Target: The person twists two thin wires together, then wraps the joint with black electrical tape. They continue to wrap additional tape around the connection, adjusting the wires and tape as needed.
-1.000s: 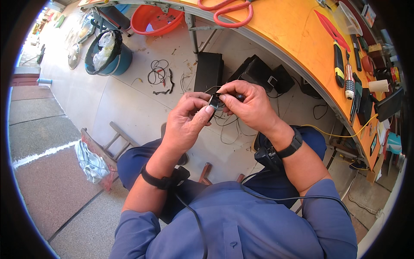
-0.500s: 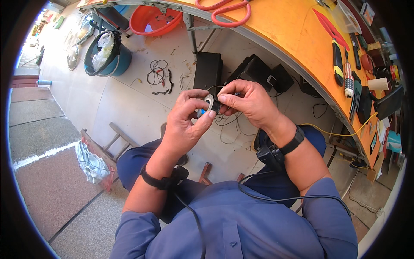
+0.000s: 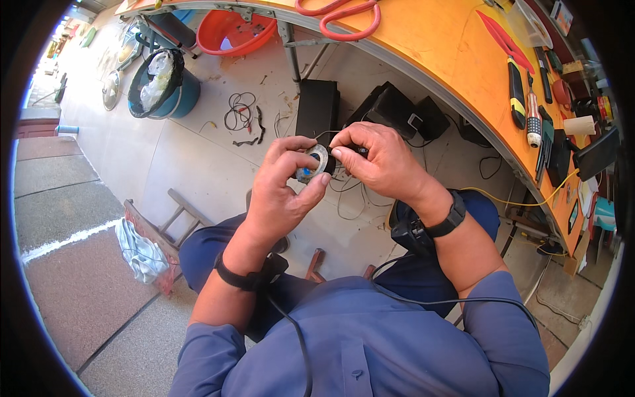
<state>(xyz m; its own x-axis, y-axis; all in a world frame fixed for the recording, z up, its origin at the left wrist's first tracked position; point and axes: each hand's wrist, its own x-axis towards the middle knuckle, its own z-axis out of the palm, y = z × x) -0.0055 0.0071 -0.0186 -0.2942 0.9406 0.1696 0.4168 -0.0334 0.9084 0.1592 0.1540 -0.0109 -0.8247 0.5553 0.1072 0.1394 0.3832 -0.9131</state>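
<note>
Between the thumb and fingers of my left hand (image 3: 281,192) is a small round part (image 3: 321,156), with a pale metallic rim, a blue spot inside and a black side facing right. My right hand (image 3: 380,155) is closed in a pinch just right of it, at the part's black side. A thin wire (image 3: 325,133) arcs between the hands above the part. What my right fingertips grip is mostly hidden by the fingers. Both hands are held above my lap, over the floor.
An orange workbench (image 3: 430,33) curves along the far and right sides, bearing red-handled scissors (image 3: 350,34), a utility knife (image 3: 516,96) and a screwdriver (image 3: 533,122). Black boxes (image 3: 317,109) and loose cables (image 3: 241,112) lie on the floor. A lined bucket (image 3: 188,99) and red basin (image 3: 238,46) stand far left.
The round part has turned in my left hand, so more of its pale rim shows. My right hand has shifted slightly left and stays pinched beside it.
</note>
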